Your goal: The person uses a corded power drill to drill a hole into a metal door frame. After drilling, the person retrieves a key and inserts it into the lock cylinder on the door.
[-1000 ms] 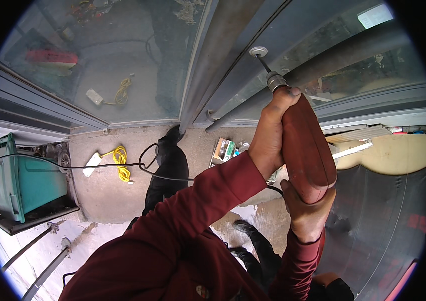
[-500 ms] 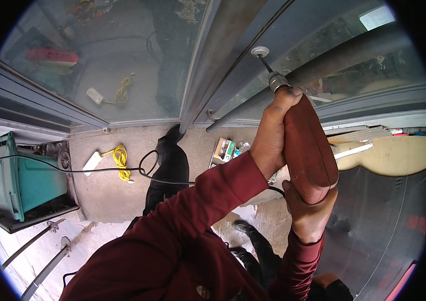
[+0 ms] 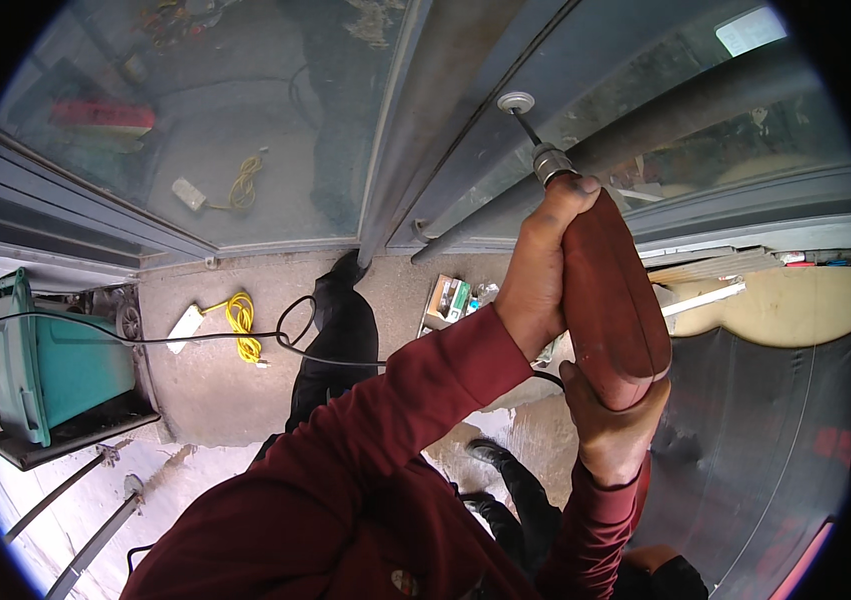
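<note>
On the far left a green bin (image 3: 40, 365) stands on the ground, with a yellow cable (image 3: 239, 322) and a black cord (image 3: 295, 345) lying well apart from the work.

Nearer the middle, the left hand (image 3: 537, 275) is clenched around the upper part of a red power drill (image 3: 610, 295). The fingers wrap the body just below the metal chuck (image 3: 551, 162). The drill points up and to the left, and its thin bit meets a round screw head (image 3: 516, 101) set in the grey metal frame (image 3: 445, 120) beside the glass.

To the right and lower, the right hand (image 3: 610, 435) cups the butt of the drill from beneath. Its grip looks closed on the base, though the fingers are partly hidden.

The step in hand seems to be driving or loosening that screw. To do it well, bit, drill body and both forearms should stay on one straight line with the screw, because a tilted bit could jump off the head and scratch the frame or glass. Steady pressure from the lower hand, with the upper hand only steering, should hold the bit seated.
</note>
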{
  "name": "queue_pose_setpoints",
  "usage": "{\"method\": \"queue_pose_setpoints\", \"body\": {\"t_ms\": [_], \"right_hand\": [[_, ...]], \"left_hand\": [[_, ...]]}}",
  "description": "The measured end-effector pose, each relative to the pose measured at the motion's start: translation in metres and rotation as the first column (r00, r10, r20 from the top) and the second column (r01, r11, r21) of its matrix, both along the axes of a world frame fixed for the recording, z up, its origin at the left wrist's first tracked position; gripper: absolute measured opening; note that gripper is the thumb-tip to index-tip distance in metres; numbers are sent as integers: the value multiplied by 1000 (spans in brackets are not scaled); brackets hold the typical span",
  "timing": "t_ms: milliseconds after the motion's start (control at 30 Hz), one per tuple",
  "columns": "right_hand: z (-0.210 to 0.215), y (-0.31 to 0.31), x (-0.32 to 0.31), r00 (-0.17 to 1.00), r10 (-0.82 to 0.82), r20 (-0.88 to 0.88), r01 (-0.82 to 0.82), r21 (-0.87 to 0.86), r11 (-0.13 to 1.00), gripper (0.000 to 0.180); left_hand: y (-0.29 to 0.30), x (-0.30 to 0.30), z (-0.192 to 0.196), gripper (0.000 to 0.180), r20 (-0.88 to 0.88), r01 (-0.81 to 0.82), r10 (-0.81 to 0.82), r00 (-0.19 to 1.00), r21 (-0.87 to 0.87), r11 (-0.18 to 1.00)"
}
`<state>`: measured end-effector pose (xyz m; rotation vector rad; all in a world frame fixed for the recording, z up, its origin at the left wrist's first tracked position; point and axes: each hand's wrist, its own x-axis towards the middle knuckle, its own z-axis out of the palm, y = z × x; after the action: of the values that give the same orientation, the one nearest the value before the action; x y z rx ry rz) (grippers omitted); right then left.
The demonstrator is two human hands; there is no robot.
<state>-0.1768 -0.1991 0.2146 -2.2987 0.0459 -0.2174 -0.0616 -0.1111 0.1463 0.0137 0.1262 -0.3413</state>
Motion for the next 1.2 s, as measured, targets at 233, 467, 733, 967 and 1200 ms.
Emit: {"method": "queue_pose_setpoints", "body": {"t_ms": [233,467,733,967,1200], "right_hand": [[2,3,0,999,-23,-38,23,7,1000,47],[-1,3,2,1000,16,-18,-16,42,999,52],[-3,4,1,1000,9,-28,-8,22,1000,51],[-4,9,0,999,-13,-43,15,64,998,51],[-4,10,-1,1000,-15,-28,17,79,997,52]], "left_hand": [[1,2,-3,54,40,-58,53,998,129,990],[5,2,-4,51,42,-15,10,999,136,991],[9,0,0,50,48,-20,13,999,136,990],[9,2,-4,51,36,12,-16,999,101,995],[8,2,-6,52,59,5,-12,998,122,993]]}}
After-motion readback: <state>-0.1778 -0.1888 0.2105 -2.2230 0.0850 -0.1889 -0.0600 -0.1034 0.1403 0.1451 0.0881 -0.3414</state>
